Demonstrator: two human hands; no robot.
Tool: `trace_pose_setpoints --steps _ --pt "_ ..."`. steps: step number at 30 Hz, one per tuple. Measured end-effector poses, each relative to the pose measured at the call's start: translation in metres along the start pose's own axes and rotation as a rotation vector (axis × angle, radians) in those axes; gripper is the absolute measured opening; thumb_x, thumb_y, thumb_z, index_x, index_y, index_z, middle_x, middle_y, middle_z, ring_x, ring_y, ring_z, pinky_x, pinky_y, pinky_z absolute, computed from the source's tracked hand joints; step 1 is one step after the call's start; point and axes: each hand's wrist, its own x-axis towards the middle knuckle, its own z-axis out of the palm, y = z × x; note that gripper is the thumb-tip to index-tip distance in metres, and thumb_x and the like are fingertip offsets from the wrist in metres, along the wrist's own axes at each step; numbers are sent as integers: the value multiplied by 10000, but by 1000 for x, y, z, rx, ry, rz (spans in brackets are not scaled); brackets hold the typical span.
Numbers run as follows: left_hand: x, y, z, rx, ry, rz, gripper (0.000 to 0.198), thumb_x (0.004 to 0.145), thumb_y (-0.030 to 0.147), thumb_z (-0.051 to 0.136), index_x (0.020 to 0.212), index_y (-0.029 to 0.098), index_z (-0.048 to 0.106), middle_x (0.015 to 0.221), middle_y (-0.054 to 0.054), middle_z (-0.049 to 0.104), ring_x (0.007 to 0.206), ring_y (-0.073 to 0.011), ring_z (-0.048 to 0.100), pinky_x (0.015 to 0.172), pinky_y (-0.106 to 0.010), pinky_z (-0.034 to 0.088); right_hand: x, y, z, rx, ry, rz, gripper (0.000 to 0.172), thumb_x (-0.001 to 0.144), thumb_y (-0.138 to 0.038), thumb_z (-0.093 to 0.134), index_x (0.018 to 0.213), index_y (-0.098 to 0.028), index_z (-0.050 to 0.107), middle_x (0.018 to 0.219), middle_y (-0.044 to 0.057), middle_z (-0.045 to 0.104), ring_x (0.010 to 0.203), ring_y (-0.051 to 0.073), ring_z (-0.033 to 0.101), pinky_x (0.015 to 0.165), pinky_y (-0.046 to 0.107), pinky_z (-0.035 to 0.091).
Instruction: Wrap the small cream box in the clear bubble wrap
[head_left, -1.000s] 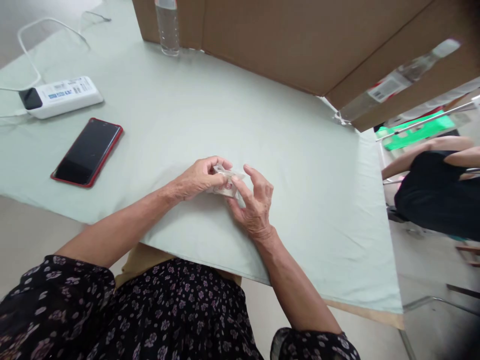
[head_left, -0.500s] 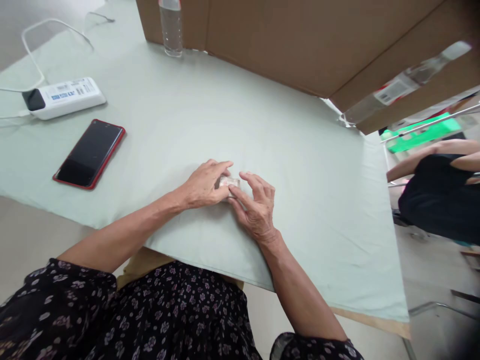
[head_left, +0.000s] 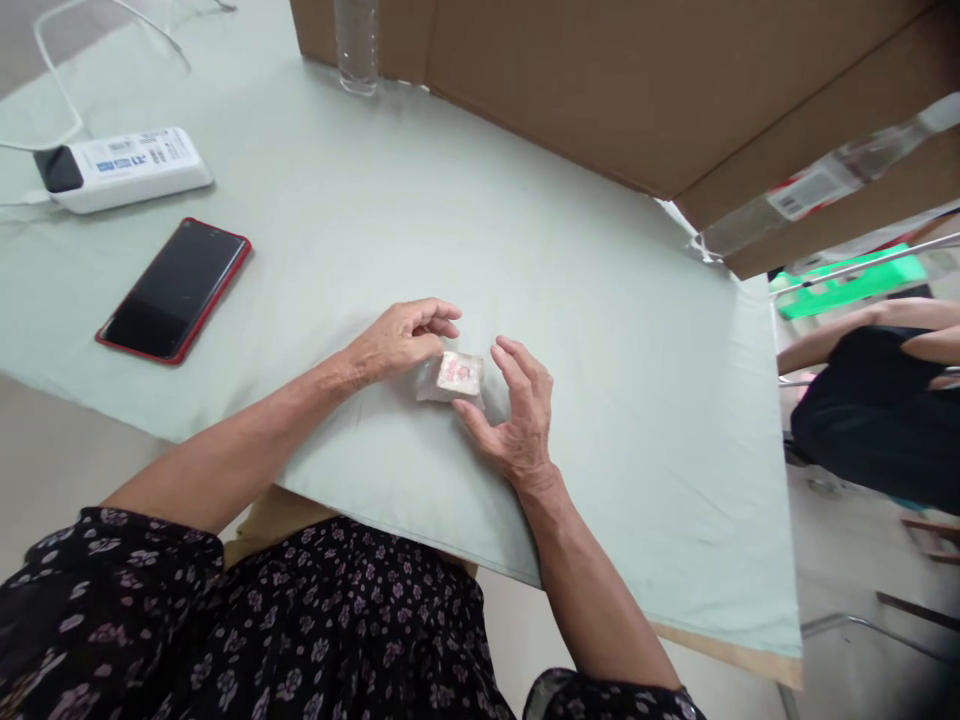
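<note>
A small pale block-shaped packet [head_left: 460,374] with reddish marks on top lies on the green tablecloth, with clear plastic wrap spread round its base. What is inside it I cannot make out. My left hand [head_left: 405,335] is just beyond the packet's left side, fingers loosely bent and apart, holding nothing. On the other side my right hand [head_left: 521,410] curves around the packet's right edge. Its thumb tip is close to the front corner of the wrap, and the fingers are spread with nothing between them.
A phone in a red case [head_left: 176,290] and a white power bank [head_left: 124,170] with cables lie at the left. A large cardboard box [head_left: 540,90] stands at the back, with a clear bottle [head_left: 356,50] and another bottle [head_left: 817,190] against it. Another person [head_left: 862,400] sits at the right.
Both hands have come off the packet and opened, the left moving away to the left and up. The packet's top now shows fully. The camera view has shifted slightly.
</note>
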Motion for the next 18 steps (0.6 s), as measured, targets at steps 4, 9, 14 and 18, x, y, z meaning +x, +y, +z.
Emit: trace_pose_setpoints --steps 4,9,14,18 --pt "-1 2 1 -25 -1 -15 485 691 217 599 1161 133 686 1071 -103 768 1016 -244 693 902 -368 537 -1 1 2 -12 -59 8 702 924 -517 623 1537 -291 367 1453 157 552 1330 349 547 1080 553 454" --pt "-3 4 1 -3 -13 -8 395 712 232 615 1078 121 714 963 -84 772 880 -203 698 857 -331 544 -1 -1 5 -3 -118 28 421 931 -376 651 1345 -332 586 1479 107 540 1330 335 540 1088 528 418" --pt "-1 2 1 -5 17 -8 346 716 236 595 1020 127 721 839 -45 752 758 -170 660 746 -294 529 2 -4 7 13 -71 14 324 930 -331 679 1245 -296 609 1386 120 596 1271 300 581 1043 474 458" --pt "1 -1 0 -9 31 8 334 713 236 589 1000 138 728 830 -36 743 759 -166 660 748 -292 534 1 -4 8 39 -60 28 455 911 -345 691 1336 -286 539 1435 136 560 1306 315 559 1047 498 467"
